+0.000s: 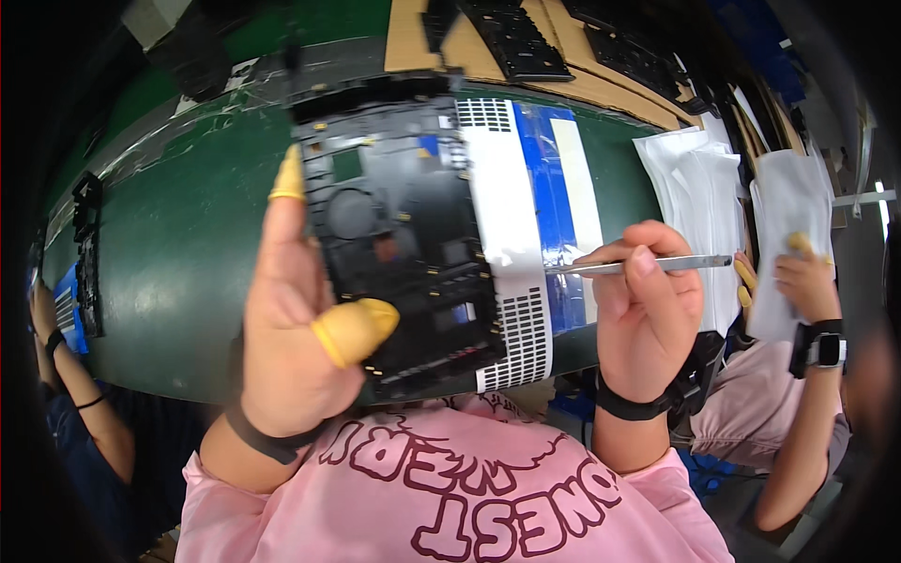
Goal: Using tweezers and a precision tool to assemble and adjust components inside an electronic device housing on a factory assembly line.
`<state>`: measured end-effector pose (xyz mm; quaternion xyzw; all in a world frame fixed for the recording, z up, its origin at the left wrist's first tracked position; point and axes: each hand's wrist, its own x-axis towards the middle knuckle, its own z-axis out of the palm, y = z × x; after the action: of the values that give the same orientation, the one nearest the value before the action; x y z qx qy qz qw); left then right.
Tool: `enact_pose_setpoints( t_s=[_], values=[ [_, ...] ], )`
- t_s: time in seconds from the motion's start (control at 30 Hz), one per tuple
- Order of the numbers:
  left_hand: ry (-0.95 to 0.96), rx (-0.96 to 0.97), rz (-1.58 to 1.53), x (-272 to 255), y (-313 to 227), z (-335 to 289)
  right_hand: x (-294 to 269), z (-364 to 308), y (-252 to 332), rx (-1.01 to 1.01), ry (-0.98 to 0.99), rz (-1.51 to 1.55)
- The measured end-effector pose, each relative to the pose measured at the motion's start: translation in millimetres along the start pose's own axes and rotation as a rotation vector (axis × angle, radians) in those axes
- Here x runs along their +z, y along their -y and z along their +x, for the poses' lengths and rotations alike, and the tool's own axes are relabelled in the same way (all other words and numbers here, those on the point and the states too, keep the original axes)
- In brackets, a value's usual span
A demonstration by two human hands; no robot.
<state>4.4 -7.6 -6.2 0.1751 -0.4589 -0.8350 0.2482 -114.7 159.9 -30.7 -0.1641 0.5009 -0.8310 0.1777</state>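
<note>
My left hand (pixel 310 319) grips a black plastic device housing (pixel 404 235) along its left edge, thumb on its face. Yellow finger cots cover the thumb and one fingertip. The housing is tilted, slightly blurred, and shows ribs, a round recess and small brass-coloured inserts. In my right hand (pixel 652 300) a pair of metal tweezers (pixel 671 266) is pinched, tips pointing left toward a sheet of small black stickers (pixel 521 324). That white sheet lies on the table beside the housing, next to a blue strip (pixel 554 216). Whether the tweezer tips hold anything is too small to tell.
The green table (pixel 178 235) has cardboard (pixel 413 38) at the back bearing more black housings (pixel 516 42). White sheets (pixel 699 188) are stacked at the right, where a co-worker's hand (pixel 807 281) holds some. Another person's arm (pixel 89 394) and a black part (pixel 87 253) are at the left.
</note>
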Motion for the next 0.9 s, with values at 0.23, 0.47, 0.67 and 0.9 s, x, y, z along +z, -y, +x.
enact_pose_setpoints(
  t_s=[0.23, 0.47, 0.67, 0.9],
  values=[
    [0.038, -0.036, -0.196, -9, 1, 11, -24, -9, -17, 0.204, -0.021, -0.241],
    [-0.106, -0.081, -0.288, 4, 7, 11, -29, -6, -15, 0.232, 0.03, -0.241],
    [-0.046, -0.078, -0.223, 18, 12, 14, -33, -2, -14, 0.242, 0.04, -0.254],
    [-0.021, -0.13, -0.307, 29, 19, 16, -30, 4, 9, 0.191, -0.001, 0.005]
  ],
)
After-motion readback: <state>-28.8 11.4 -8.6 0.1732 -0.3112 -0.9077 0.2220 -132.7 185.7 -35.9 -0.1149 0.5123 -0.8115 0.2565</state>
